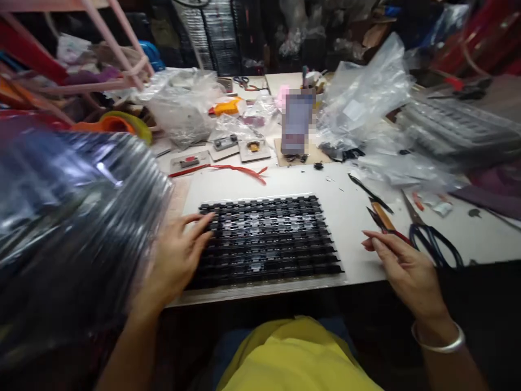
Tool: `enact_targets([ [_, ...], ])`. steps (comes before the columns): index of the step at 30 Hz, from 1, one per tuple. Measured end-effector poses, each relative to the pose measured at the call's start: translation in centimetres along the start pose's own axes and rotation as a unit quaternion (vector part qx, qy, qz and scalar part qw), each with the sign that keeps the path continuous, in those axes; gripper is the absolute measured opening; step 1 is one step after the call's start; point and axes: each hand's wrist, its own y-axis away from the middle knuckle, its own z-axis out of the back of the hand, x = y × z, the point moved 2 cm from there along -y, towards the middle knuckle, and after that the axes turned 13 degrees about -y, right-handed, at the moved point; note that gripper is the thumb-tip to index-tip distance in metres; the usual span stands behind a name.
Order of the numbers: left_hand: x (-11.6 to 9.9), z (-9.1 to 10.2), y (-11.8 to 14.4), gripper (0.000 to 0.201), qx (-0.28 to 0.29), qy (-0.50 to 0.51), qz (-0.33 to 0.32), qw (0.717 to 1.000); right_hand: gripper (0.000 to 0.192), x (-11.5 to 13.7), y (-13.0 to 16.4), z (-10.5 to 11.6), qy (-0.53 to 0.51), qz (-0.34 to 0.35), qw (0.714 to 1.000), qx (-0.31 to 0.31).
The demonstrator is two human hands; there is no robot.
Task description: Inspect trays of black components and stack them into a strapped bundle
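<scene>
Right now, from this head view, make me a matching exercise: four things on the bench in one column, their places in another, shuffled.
Things:
1. left hand
2. right hand
3. scissors
4. red strip

Places:
A. beyond the black tray's far edge
B. fingers on the black tray's left end
C. lying on the table, right of the right hand
D. open, near the table's front edge, by the small tools

The black tray lies on the white table.

Pairs: 1-B, 2-D, 3-C, 4-A
</scene>
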Motion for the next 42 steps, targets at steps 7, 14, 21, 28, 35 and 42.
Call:
enact_targets([
  [7, 0.9, -0.6, 7.0, 0.047, 0.011, 0.235, 0.314, 0.920, 0.024, 0.3, 1.7, -1.6, -0.039, 0.071, 0.995, 0.065],
  [14, -1.0, -0.5, 8.2, 0.045, -0.026, 0.289, 0.351, 0.890, 0.032, 0.7, 1.3, -4.2, -0.019, 0.083, 0.994, 0.070],
  [21, -2.4, 0.2, 10.9, 0.043, -0.014, 0.322, 0.372, 0.870, 0.028, 0.6, 4.4, -1.5, -0.017, 0.061, 0.997, 0.050],
  [28, -1.3, 1.2, 13.8, 0.051, 0.032, 0.321, 0.436, 0.840, 0.051, -2.1, 6.9, 1.9, -0.024, -0.164, 0.982, 0.086],
  [35, -2.1, 1.0, 11.9, 0.063, 0.065, 0.596, 0.453, 0.659, 0.063, -0.7, 5.7, 0.4, -0.350, -0.348, 0.868, 0.062],
  [42, -3.6, -0.1, 7.3, 0.043, 0.126, 0.714, 0.482, 0.492, 0.017, -2.5, 1.5, -1.7, -0.396, -0.361, 0.844, -0.026],
])
